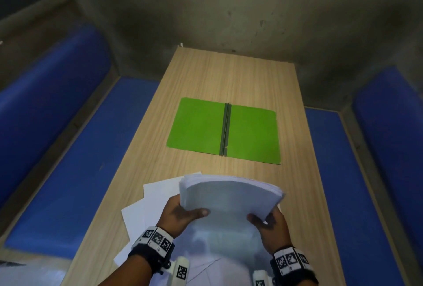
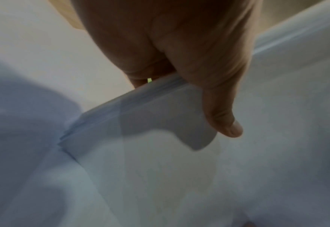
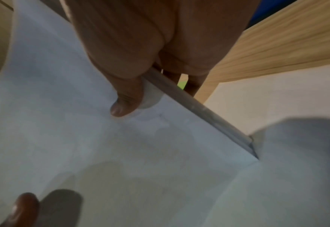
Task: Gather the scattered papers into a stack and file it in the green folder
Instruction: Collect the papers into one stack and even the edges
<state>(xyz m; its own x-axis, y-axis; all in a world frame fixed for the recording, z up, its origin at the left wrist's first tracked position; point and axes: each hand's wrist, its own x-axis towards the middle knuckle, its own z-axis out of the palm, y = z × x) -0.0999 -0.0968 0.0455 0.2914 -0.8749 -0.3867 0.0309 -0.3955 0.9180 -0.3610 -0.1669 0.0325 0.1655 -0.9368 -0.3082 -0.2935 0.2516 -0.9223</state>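
Note:
A thick stack of white papers point(image 1: 231, 198) is held above the near end of the table, bowed upward. My left hand point(image 1: 183, 211) grips its left edge, thumb on top, and my right hand point(image 1: 266, 219) grips its right edge the same way. In the left wrist view the thumb point(image 2: 224, 119) presses on the stack point(image 2: 140, 138); in the right wrist view the thumb point(image 3: 125, 98) pinches the stack point(image 3: 102, 145). The green folder point(image 1: 225, 132) lies open and flat in the middle of the table, beyond the stack. Several loose sheets point(image 1: 155, 196) lie on the table beneath my left hand.
The narrow wooden table point(image 1: 229, 75) runs away from me to a grey wall. Blue padded benches point(image 1: 68, 159) flank it on both sides. More white sheets point(image 1: 206, 267) lie at the near edge under my wrists.

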